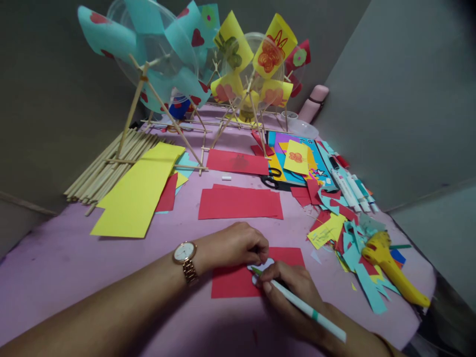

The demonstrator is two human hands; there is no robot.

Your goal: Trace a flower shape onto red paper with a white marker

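My right hand (293,292) grips a white marker (312,311) with a green band, its green tip at the edge of a small pale cutout (266,265). The cutout lies on a red paper rectangle (234,285) near the front of the table. With fingers curled, my left hand (238,245) presses on the cutout's upper left side; a watch (185,253) is on that wrist. Both hands partly cover the cutout, so its full shape is hidden. Just beyond lies a stack of red paper strips (240,203).
Yellow paper sheets (139,191) and wooden sticks (107,163) lie left. Paper pinwheels on stick stands (251,84) rise at the back. Right are black scissors (270,178), markers (345,188), paper scraps (357,253) and a yellow glue gun (394,270) near the edge.
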